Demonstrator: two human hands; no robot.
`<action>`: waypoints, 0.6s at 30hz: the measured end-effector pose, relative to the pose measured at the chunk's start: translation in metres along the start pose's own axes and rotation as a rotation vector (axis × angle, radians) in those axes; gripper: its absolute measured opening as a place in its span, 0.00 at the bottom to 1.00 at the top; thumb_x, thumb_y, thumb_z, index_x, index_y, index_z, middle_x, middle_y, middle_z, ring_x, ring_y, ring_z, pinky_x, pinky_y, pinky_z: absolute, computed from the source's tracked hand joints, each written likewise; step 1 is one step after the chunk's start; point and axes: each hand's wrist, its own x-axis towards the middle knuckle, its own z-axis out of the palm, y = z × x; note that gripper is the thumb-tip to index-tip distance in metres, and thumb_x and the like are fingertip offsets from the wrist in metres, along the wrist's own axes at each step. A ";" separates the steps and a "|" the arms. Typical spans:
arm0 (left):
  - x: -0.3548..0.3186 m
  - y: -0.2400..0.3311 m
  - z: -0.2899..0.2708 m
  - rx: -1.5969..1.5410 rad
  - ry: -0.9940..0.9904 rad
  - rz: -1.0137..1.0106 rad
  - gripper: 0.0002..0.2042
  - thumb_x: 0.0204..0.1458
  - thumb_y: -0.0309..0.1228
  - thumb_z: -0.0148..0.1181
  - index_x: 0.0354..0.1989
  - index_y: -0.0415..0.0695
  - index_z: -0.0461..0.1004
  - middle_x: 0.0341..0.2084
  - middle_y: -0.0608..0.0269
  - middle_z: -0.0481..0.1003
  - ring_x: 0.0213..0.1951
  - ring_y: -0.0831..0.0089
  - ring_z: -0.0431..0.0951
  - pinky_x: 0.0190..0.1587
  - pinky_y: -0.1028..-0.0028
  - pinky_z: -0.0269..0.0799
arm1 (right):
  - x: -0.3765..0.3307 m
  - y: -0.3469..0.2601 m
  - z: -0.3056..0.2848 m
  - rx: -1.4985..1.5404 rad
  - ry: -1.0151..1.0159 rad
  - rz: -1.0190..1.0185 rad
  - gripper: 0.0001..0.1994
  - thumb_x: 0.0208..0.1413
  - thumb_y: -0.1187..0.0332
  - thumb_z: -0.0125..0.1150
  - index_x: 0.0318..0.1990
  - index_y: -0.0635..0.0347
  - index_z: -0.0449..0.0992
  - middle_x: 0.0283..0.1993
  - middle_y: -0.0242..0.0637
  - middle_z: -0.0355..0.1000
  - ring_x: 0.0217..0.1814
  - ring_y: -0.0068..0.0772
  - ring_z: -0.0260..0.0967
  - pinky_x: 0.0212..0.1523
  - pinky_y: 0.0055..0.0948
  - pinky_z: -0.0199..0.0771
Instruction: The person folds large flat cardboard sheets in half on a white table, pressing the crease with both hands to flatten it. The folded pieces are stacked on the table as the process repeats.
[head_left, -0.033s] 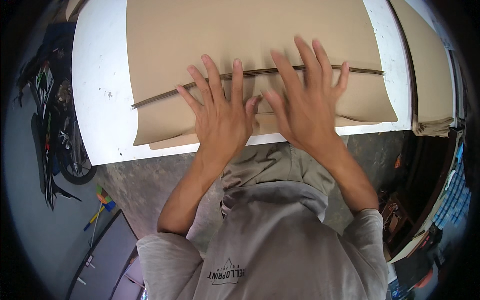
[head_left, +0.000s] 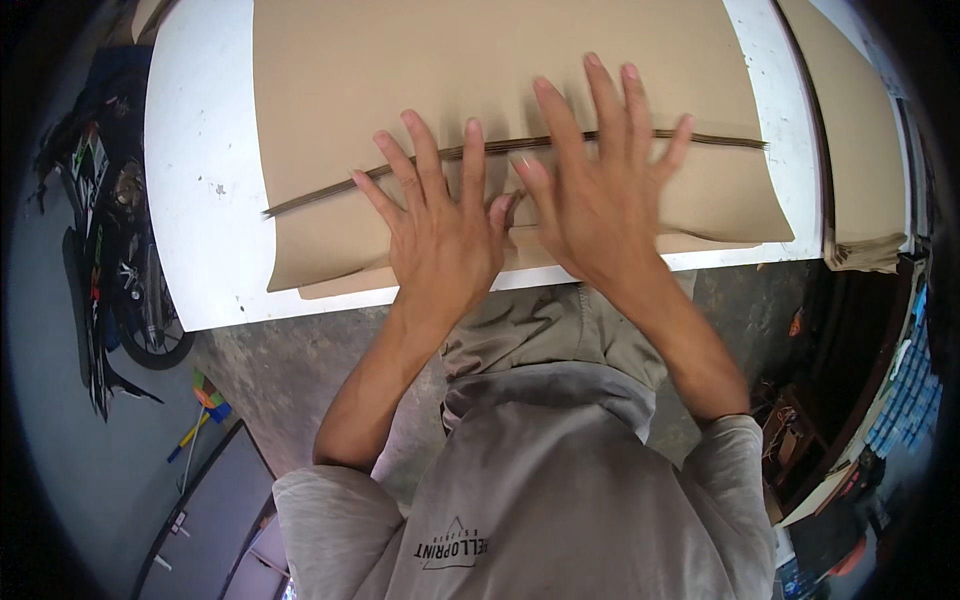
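Note:
Large brown paper sheets (head_left: 480,60) lie on a white table (head_left: 205,200). Across them, from left to right, runs a dark, layered strip of stacked sheet edges (head_left: 330,188). Nearer me is a brown flap (head_left: 330,250) with a slightly curled front edge; whether it is folded over from the sheets, I cannot tell. My left hand (head_left: 442,230) rests flat on the paper, fingers spread across the strip. Beside it my right hand (head_left: 605,205), slightly blurred, also lies spread over the strip, fingertips reaching farther up the sheets. Neither hand grips anything.
Another stack of brown sheets (head_left: 865,150) stands to the right of the table. A motorbike (head_left: 95,250) is parked at the left, with a colourful broom head (head_left: 210,392) on the floor nearby. Blue-and-white packages (head_left: 905,380) are piled at the lower right.
My right hand has shifted a little away from me and to the left over the paper. The left hand stays where it was.

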 end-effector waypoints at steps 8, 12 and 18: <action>0.041 0.022 0.005 -0.004 0.193 -0.075 0.36 0.68 0.43 0.59 0.81 0.44 0.56 0.80 0.23 0.37 0.78 0.17 0.32 0.68 0.14 0.30 | 0.008 0.011 0.042 0.341 0.071 0.113 0.30 0.73 0.53 0.51 0.76 0.58 0.66 0.82 0.56 0.53 0.85 0.64 0.47 0.76 0.83 0.28; 0.047 0.027 0.012 -0.001 0.175 -0.119 0.36 0.69 0.43 0.57 0.80 0.40 0.55 0.80 0.22 0.37 0.78 0.16 0.31 0.68 0.15 0.30 | -0.004 0.021 0.018 0.364 0.062 0.037 0.31 0.72 0.49 0.52 0.76 0.55 0.66 0.83 0.54 0.52 0.85 0.62 0.48 0.77 0.82 0.26; 0.045 0.024 0.015 0.028 0.159 -0.113 0.34 0.71 0.44 0.53 0.80 0.40 0.55 0.79 0.22 0.37 0.78 0.16 0.31 0.69 0.16 0.30 | -0.024 0.091 -0.024 -0.143 -0.051 0.239 0.36 0.70 0.41 0.55 0.80 0.44 0.63 0.87 0.46 0.47 0.89 0.58 0.41 0.75 0.87 0.22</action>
